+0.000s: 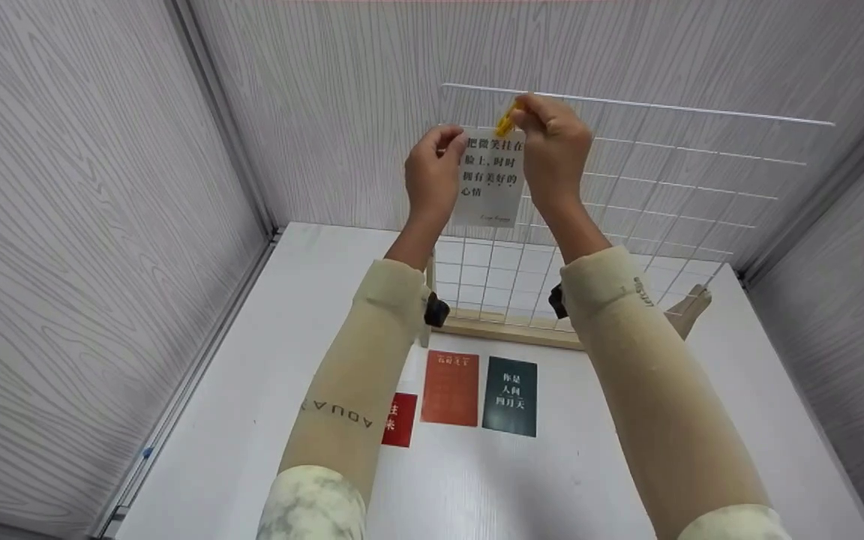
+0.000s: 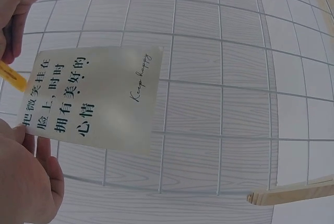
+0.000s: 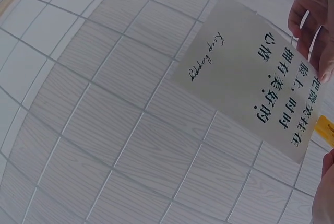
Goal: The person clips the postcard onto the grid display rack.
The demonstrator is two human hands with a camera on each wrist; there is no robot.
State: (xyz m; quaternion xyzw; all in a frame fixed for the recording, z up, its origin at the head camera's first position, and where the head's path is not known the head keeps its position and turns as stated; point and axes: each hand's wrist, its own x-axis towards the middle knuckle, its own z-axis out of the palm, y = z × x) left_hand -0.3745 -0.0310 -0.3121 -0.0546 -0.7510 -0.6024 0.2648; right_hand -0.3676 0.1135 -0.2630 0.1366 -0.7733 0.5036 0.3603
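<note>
A pale card [image 1: 489, 196] with dark Chinese characters hangs in front of a white wire grid [image 1: 619, 187]. My left hand [image 1: 433, 169] pinches the card near its upper left corner, between thumb and fingers. At the card's top edge is a yellow clip [image 1: 505, 122], pinched by my right hand [image 1: 556, 146]. In the left wrist view the tip of the clip [image 2: 14, 78] meets that edge; I cannot tell whether it bites the card or a wire. "Keep happy" is written along the lower part of the card [image 3: 229, 62] in the right wrist view.
The grid stands on a wooden base [image 1: 507, 330] with a wooden foot [image 1: 691, 309] on the right. On the white table [image 1: 462, 487] lie an orange-red card [image 1: 451, 390], a dark green card [image 1: 510, 396] and a red card [image 1: 402, 421], partly covered by the left sleeve. Wood-grain panels surround the table.
</note>
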